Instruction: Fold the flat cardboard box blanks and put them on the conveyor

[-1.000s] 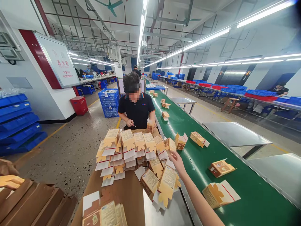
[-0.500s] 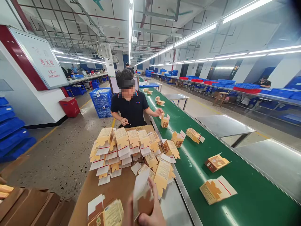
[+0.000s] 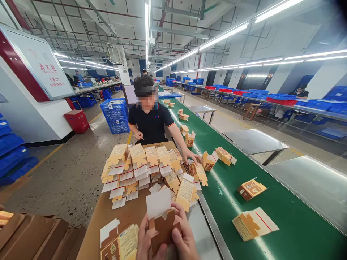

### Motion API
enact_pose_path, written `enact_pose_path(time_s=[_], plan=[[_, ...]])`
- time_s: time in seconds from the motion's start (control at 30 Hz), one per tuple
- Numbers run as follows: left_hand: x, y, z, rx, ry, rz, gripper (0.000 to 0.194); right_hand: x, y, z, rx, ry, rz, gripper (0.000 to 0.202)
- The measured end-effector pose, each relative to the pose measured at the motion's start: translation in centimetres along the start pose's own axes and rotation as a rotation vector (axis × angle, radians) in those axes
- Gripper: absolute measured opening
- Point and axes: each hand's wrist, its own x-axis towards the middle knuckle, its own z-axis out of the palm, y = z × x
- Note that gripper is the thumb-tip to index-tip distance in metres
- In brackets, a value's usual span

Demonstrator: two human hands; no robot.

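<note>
Between my two hands, low in the middle of the head view, is a small folding carton (image 3: 164,227), brown with a white flap standing up. My left hand (image 3: 144,236) grips its left side, and my right hand (image 3: 184,236) wraps its right side with the thumb on the front. To the left of my hands lie flattened cartons (image 3: 128,242) on a brown cardboard sheet (image 3: 104,206). Just beyond my hands, a pile of part-folded cartons (image 3: 139,157) spreads over the sheet, one of them (image 3: 185,193) near my right fingers.
A green conveyor belt (image 3: 217,216) runs along the right, carrying several cartons (image 3: 252,187). A co-worker (image 3: 148,122) sits beyond the pile, one hand (image 3: 193,156) at a carton by the belt edge. Brown cardboard boxes (image 3: 40,238) stand low left; blue crates (image 3: 115,115) stand behind.
The carton in my hands has turned so that its open end and flap face me more squarely. The co-worker's arm has reached from the belt toward the nearer cartons.
</note>
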Motion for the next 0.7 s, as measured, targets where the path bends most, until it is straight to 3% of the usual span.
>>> enact_pose_path(time_s=[0.17,0.3,0.37,0.5,0.6,0.63,0.7], plan=[[-0.6,0.3,0.7,-0.047,0.094,0.024,0.032,-0.8,0.7,0.2,0.126,0.165,0.067,0.023],[-0.6,0.0,0.7,0.077,0.117,0.148,0.023,-1.3,0.9,-0.4,-0.134,0.103,-0.033,0.018],[-0.5,-0.4,0.5,0.128,0.086,0.178,0.031,-1.4,0.9,-0.6,-0.257,0.074,-0.084,0.025],[-0.6,-0.5,0.2,0.119,0.045,0.129,0.037,-1.3,0.8,-0.6,-0.292,0.027,-0.081,0.041],[-0.3,0.1,0.0,0.079,0.105,0.053,0.033,-1.5,0.8,-1.0,-0.218,-0.006,-0.036,0.033],[0.0,0.3,-0.1,0.049,0.145,0.013,0.032,-1.7,0.9,-1.1,-0.157,-0.046,0.003,0.039],[0.9,0.8,-0.3,-0.042,0.218,-0.116,0.033,-2.4,1.6,-1.5,-0.014,-0.179,0.154,0.075]])
